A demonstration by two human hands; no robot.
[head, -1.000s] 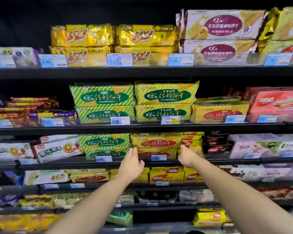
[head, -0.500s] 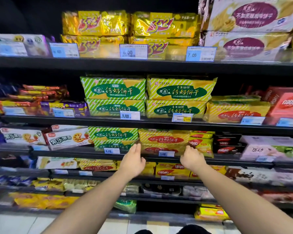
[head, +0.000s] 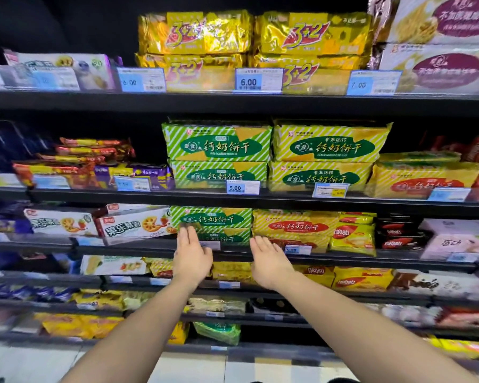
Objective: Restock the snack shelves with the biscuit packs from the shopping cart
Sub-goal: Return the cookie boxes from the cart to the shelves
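Your left hand (head: 192, 258) and right hand (head: 268, 262) have shifted left, from the yellow-and-red packs (head: 293, 225) to the green-striped biscuit packs (head: 210, 218) stacked on the shelf (head: 138, 248). They stand at the two ends of the lower one, fingers straight and released, grasping nothing.

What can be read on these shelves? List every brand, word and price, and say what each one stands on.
"3+2": gold packs, uppermost row.
"6.00": centre top tag below them.
"7.00": right top tag.
"钙奶饼干": green striped packs.
"5.00": white tag under those.
"果乐果香": white box.
"nabati": yellow pack.
Fine print on the tags and the packs lower down: too blurred to read.
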